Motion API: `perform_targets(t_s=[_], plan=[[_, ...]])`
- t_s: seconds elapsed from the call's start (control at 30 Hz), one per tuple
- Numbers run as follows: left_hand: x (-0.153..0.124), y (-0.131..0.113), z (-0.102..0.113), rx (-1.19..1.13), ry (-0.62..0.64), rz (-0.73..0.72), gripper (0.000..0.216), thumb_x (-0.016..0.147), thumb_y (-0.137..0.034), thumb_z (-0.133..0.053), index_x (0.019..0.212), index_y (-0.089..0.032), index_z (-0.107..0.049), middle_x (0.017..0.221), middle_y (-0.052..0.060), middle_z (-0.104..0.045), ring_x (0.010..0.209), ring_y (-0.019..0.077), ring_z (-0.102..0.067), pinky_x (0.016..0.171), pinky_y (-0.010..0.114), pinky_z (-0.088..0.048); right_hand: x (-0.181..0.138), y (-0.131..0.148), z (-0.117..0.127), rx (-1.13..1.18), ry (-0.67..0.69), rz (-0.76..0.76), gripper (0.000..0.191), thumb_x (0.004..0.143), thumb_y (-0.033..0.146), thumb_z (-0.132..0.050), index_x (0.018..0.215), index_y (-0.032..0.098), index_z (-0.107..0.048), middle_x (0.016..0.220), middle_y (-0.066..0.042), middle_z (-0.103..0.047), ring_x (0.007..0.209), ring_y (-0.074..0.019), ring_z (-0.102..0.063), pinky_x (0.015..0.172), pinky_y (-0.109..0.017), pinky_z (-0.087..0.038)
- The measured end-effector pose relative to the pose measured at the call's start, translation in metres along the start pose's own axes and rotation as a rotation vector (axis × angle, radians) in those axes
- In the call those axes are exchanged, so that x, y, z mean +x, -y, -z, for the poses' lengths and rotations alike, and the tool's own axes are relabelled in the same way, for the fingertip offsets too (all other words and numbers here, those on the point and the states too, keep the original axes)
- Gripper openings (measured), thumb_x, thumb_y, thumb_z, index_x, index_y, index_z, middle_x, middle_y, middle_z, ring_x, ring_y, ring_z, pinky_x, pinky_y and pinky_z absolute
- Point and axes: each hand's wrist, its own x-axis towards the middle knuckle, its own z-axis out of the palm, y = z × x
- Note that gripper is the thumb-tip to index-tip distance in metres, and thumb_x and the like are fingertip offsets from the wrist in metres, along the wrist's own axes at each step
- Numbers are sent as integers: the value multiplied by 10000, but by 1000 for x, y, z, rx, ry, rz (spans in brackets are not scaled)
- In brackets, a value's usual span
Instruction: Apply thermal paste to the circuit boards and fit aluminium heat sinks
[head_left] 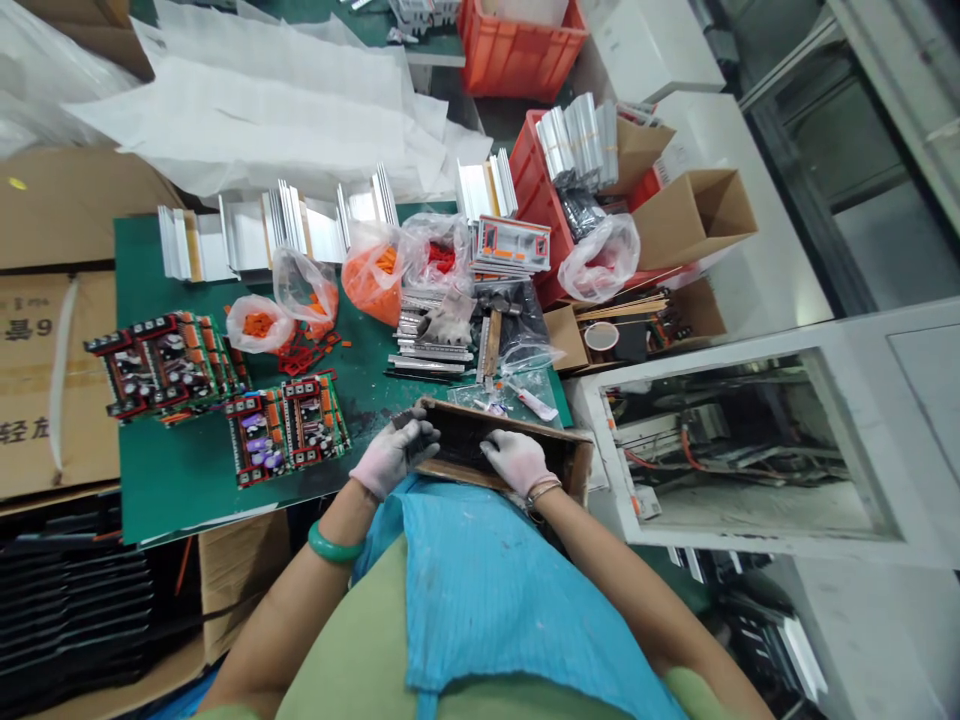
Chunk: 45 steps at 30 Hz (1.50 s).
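Observation:
My left hand [394, 452], in a pale glove, is curled around a small dark part at the near left corner of a shallow cardboard box [574, 450] that rests on my lap against the green table [187, 470]. Inside the same box my gloved right hand [517, 460] reaches down with its fingers bent onto the dark contents. What those fingers hold is hidden.
Circuit boards [289, 425] and a second stack of circuit boards [161, 365] lie on the table's left. Bags of orange parts [371, 275], white metal profiles [300, 225] and silver rails [431, 345] sit further back. Red crates [517, 45] and cardboard boxes [694, 215] stand to the right.

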Motion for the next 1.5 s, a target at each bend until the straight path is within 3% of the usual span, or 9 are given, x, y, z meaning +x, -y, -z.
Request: perform_targets(t_s=[0.17, 0.27, 0.4, 0.53, 0.83, 0.97, 1.2, 1.37, 1.5], plan=[[-11, -10, 4, -43, -81, -73, 170, 837, -89, -636, 969, -176, -574, 786, 5, -626, 775, 160, -662, 703, 309, -594, 20, 19, -4, -73, 43, 123, 381, 965, 173, -402, 1310, 267, -536, 1041, -119, -680, 929, -241, -665, 746, -315, -469], [-15, -9, 5, -53, -102, -70, 174, 821, -89, -657, 960, -157, -576, 789, 26, -634, 755, 172, -662, 674, 315, -596, 31, 20, -1, -125, 80, 89, 325, 930, 95, -404, 1150, 176, -629, 908, -152, -696, 854, -264, -680, 718, -340, -479], [-16, -6, 9, -67, -114, -66, 214, 793, -98, -697, 962, -152, -578, 790, 33, -636, 746, 178, -663, 685, 330, -597, 35, 23, -3, -125, 93, 124, 219, 952, 315, -485, 1028, 197, -653, 920, -110, -698, 898, -242, -669, 736, -304, -484], [-15, -4, 14, -69, -131, -67, 211, 792, -93, -690, 961, -152, -578, 779, 33, -637, 731, 175, -662, 674, 322, -595, 34, 35, -11, -112, 86, 217, 319, 849, 453, -634, 1046, 203, -627, 1065, -97, -649, 959, -233, -642, 750, -281, -485], [-7, 6, 15, -40, -134, -45, 239, 778, -105, -705, 959, -160, -557, 750, 25, -628, 738, 186, -667, 672, 326, -590, 50, 64, -24, 5, 122, 194, 191, 866, 125, -501, 952, 112, -671, 982, -154, -658, 915, -248, -651, 738, -303, -480], [-8, 4, 14, -32, -117, -52, 238, 780, -114, -702, 963, -163, -559, 759, 25, -631, 744, 180, -665, 689, 326, -588, 49, 46, -14, 180, 124, 178, 118, 813, 192, -587, 843, 129, -683, 919, -118, -682, 912, -226, -634, 741, -265, -453], [0, 10, 7, -5, -66, -21, 225, 791, -117, -683, 970, -164, -557, 770, 26, -638, 746, 172, -665, 693, 308, -581, 18, -3, 4, 712, 217, 164, 138, 853, 246, -482, 845, 151, -583, 693, -3, -633, 575, -98, -566, 511, -179, -405], [12, 24, -2, 36, -10, 30, 250, 774, -138, -717, 972, -164, -568, 816, 49, -655, 780, 190, -668, 708, 320, -573, 1, -1, 6, 1014, 258, 134, 197, 871, 329, -403, 869, 160, -505, 826, -42, -645, 544, -77, -539, 474, -175, -419], [16, 33, -12, 77, 66, 84, 284, 732, -170, -775, 947, -152, -591, 912, 93, -670, 822, 211, -667, 715, 313, -559, -11, 5, 6, 1297, 214, 108, 242, 825, 400, -496, 845, 162, -529, 758, -21, -622, 519, -74, -505, 452, -174, -392]])
